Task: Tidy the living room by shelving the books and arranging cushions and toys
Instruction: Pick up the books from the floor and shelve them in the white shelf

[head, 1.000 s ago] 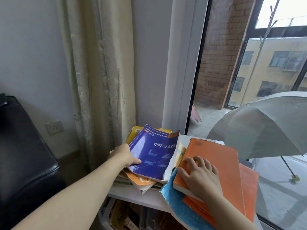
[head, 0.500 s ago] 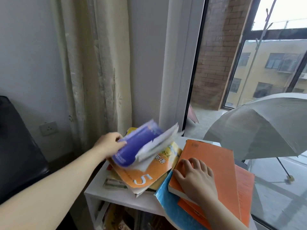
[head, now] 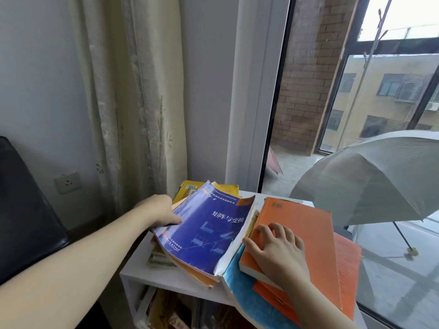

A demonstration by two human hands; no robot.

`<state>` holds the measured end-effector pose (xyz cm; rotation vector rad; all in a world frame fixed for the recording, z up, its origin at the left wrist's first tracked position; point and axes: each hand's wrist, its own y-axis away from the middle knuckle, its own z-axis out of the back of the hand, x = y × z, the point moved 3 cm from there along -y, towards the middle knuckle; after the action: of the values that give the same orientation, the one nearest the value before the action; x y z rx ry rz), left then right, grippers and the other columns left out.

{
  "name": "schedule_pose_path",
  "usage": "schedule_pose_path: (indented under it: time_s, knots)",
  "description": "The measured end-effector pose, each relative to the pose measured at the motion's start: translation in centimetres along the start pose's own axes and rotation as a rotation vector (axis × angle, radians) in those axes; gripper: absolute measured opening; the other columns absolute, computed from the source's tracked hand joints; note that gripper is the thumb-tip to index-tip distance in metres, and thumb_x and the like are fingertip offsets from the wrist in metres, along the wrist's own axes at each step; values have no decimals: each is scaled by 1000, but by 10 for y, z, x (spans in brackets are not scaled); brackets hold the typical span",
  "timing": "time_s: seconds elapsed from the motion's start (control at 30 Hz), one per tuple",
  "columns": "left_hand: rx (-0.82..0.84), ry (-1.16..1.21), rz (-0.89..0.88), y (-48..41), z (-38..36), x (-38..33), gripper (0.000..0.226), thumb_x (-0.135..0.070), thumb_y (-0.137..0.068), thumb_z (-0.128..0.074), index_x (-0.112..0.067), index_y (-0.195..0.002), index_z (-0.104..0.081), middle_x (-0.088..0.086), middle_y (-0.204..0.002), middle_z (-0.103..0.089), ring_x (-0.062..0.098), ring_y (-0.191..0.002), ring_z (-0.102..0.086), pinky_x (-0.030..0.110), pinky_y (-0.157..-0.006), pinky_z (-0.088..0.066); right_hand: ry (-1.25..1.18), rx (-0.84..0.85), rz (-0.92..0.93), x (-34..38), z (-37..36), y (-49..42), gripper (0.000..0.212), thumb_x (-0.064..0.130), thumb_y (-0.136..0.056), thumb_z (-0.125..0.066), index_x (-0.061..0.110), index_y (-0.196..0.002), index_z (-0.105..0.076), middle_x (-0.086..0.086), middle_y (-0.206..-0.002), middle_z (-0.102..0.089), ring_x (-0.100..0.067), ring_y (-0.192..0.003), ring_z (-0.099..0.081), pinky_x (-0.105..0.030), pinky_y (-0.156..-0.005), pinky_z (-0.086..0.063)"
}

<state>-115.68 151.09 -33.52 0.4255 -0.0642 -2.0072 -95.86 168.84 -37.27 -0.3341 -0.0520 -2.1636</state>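
A blue paperback (head: pixel 206 233) lies on top of a messy pile of orange and yellow books (head: pixel 190 269) on a white shelf unit (head: pixel 142 274). My left hand (head: pixel 159 211) grips the blue book's left edge, thumb on the cover. Right of it, a thick orange book (head: pixel 297 229) lies on another orange book (head: pixel 346 264) and a light-blue one (head: pixel 244 293). My right hand (head: pixel 275 250) rests flat on the thick orange book with fingers spread.
More books stand inside the shelf unit's lower compartment (head: pixel 175 309). A cream curtain (head: pixel 133 103) hangs behind, a black sofa (head: pixel 26 210) is at the left. Behind the glass door at the right stands an open grey umbrella (head: pixel 370 176).
The blue book, lifted and flapping half a second ago, lies down flat on the pile again under my left hand. My right hand has stayed on the orange book.
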Motion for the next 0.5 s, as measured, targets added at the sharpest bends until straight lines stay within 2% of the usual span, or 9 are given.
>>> schedule_pose_path:
  time_s: [0.1,0.2,0.23,0.3,0.37,0.47,0.5]
  knots:
    - [-50,248,-149,12,1,-2,25,-40,-88,-59,-20,-95,-46,-7,-91,-59,9,-84,-64,22,-69,-52,-43,8,-2,1,3,1,54,67,-89,-22,39,-132,-38,9,-145,-29,-17,-139,-17,-37,-113,-11]
    - [-316,340,-279,37,15,-4,25,-36,-90,-58,-13,-93,-48,-4,-91,-64,11,-80,-66,30,-67,-56,-119,3,9,1,7,3,48,63,-91,-23,40,-125,-47,12,-141,-37,-13,-136,-23,-34,-112,-13]
    - [-409,390,-313,47,21,-3,25,-35,-90,-58,-12,-91,-49,-5,-87,-65,8,-75,-65,27,-62,-54,-151,3,9,0,9,3,45,61,-92,-24,40,-122,-50,13,-139,-40,-11,-135,-25,-33,-111,-13]
    - [-540,510,-382,68,31,-3,22,-35,-88,-58,-15,-89,-47,-14,-81,-62,3,-70,-64,14,-52,-47,-208,4,4,-1,12,4,44,57,-95,-23,38,-118,-55,14,-136,-45,-10,-133,-29,-31,-110,-15]
    - [-649,658,-438,82,36,-4,18,-36,-85,-57,-22,-89,-46,-19,-83,-59,1,-69,-64,6,-49,-45,-256,-4,-9,-3,14,4,44,53,-96,-22,35,-119,-56,12,-136,-47,-10,-132,-31,-31,-109,-16]
    - [-685,974,-466,91,31,-5,14,-38,-80,-53,-29,-88,-46,-16,-90,-61,-5,-79,-65,13,-55,-53,-314,17,-27,-5,13,4,41,52,-97,-24,36,-121,-53,10,-131,-52,-13,-131,-37,-32,-109,-19]
    - [-653,1082,-471,91,27,-7,13,-37,-80,-53,-30,-90,-47,-14,-94,-62,-4,-83,-65,17,-57,-55,-429,26,-49,-6,14,4,40,57,-94,-28,38,-119,-51,10,-126,-54,-16,-129,-40,-33,-110,-21]
